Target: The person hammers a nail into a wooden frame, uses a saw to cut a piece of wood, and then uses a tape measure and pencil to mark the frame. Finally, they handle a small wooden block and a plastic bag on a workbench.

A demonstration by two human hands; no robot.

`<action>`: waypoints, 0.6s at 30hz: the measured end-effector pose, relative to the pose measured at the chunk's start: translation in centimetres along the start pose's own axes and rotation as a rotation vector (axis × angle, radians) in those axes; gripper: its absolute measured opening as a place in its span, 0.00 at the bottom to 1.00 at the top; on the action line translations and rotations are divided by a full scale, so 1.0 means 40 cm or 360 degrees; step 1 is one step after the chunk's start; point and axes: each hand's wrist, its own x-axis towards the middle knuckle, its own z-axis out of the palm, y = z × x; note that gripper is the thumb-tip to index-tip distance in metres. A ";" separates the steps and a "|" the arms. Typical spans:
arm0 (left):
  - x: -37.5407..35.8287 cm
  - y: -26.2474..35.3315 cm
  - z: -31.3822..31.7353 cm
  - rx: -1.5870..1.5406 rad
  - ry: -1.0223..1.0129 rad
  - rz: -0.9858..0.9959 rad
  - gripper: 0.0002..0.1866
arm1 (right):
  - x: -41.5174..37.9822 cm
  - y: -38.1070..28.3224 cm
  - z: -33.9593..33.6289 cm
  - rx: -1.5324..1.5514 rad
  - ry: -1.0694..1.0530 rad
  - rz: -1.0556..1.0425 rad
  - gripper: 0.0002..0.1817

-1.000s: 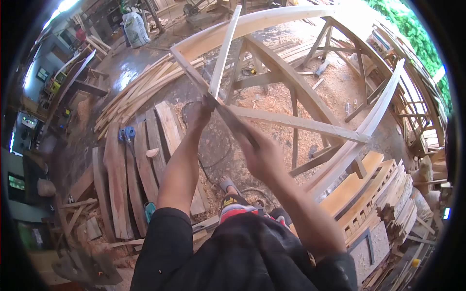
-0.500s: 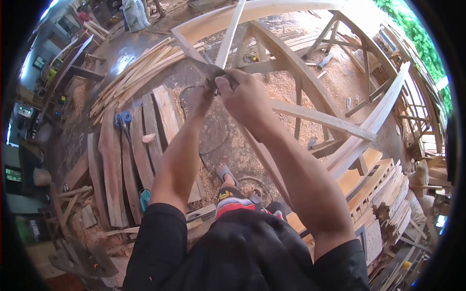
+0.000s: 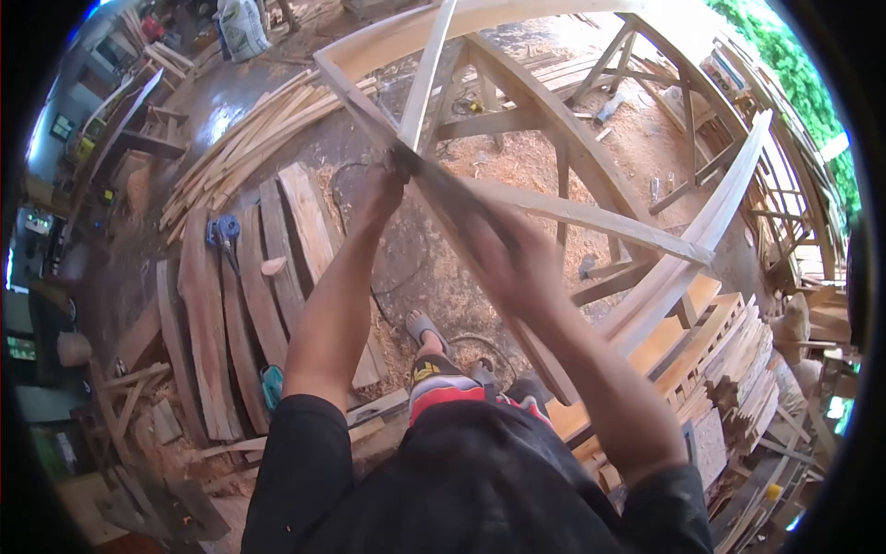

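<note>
In my right hand (image 3: 508,263), which is blurred by motion, is the handle end of a handsaw (image 3: 452,185). Its dark blade slants up and left, the far end lying by my left fingers. My left hand (image 3: 383,185) is closed on the edge of a long wooden beam (image 3: 355,103), close to the blade. The beam runs diagonally from the upper left down beneath my right forearm. A pale wooden strip (image 3: 427,74) meets it just above the blade. My left fingertips are partly hidden.
A curved wooden frame (image 3: 554,115) with cross braces (image 3: 600,222) stands ahead and to the right. Planks (image 3: 212,323) lie at left, with a blue power tool (image 3: 222,231) on them. Thin strips (image 3: 240,138) are piled behind. Sawdust and a cable cover parts of the floor.
My right hand has drawn back, down and to the right with the handsaw, away from my left hand, so more blade shows. My left hand keeps its place on the beam.
</note>
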 end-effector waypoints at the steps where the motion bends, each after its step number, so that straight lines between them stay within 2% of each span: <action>1: -0.002 -0.004 0.002 -0.0036 -0.0071 -0.0038 0.34 | 0.125 0.023 0.081 0.0232 0.0029 -0.0236 0.15; 2: -0.008 -0.017 0.015 -0.0017 0.0015 -0.0021 0.35 | 0.195 -0.007 0.105 0.0019 0.0016 -0.0273 0.15; 4: -0.014 -0.019 0.022 0.0009 0.0205 0.0027 0.38 | 0.171 -0.004 0.093 0.0014 -0.0035 -0.0224 0.16; 5: -0.011 -0.024 0.017 -0.0040 0.0140 0.0035 0.37 | 0.162 -0.004 0.087 0.0006 -0.0058 -0.0205 0.16; 7: -0.021 -0.011 -0.001 -0.0151 -0.0003 0.0044 0.35 | -0.056 -0.017 -0.009 0.0103 -0.0038 0.0058 0.19; 9: -0.016 -0.023 0.016 -0.0015 0.0084 0.0102 0.34 | -0.301 0.005 -0.171 -0.0030 -0.0029 0.0183 0.26; 11: 0.013 -0.041 0.034 0.0154 0.0174 0.0206 0.33 | -0.493 -0.077 -0.331 -0.0140 -0.0082 0.0236 0.23; 12: 0.027 -0.052 0.051 0.0238 0.0223 0.0271 0.32 | -0.528 -0.167 -0.389 -0.0121 -0.0122 0.0236 0.23; 14: 0.055 -0.074 0.071 0.0414 0.0241 0.0300 0.27 | -0.517 -0.204 -0.402 -0.0125 -0.0151 0.0215 0.23; 15: 0.069 -0.081 0.073 0.0342 0.0161 0.0255 0.26 | -0.465 -0.122 -0.352 -0.0143 -0.0137 0.0198 0.22; 17: 0.034 -0.049 0.038 0.0205 -0.0003 0.0174 0.23 | -0.212 -0.019 -0.151 -0.0177 -0.0150 0.0223 0.20; 18: 0.027 -0.054 0.033 0.0161 0.0042 0.0207 0.24 | -0.079 -0.017 -0.053 -0.0126 -0.0188 0.0159 0.20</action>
